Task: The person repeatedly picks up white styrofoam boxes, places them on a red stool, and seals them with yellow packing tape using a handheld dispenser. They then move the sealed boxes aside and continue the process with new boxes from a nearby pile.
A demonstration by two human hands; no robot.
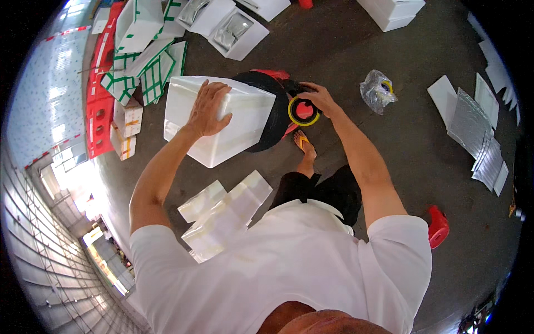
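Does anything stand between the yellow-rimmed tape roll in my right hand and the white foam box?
Nothing visible does. Your right hand holds the yellow-rimmed tape roll right of the white foam box, which your left hand touches; the black round surface shows in the gap.

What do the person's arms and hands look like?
Short white sleeves cover the upper arms, and the forearms below them are bare. The left hand and right hand wear no gloves. I can't make out any watch.
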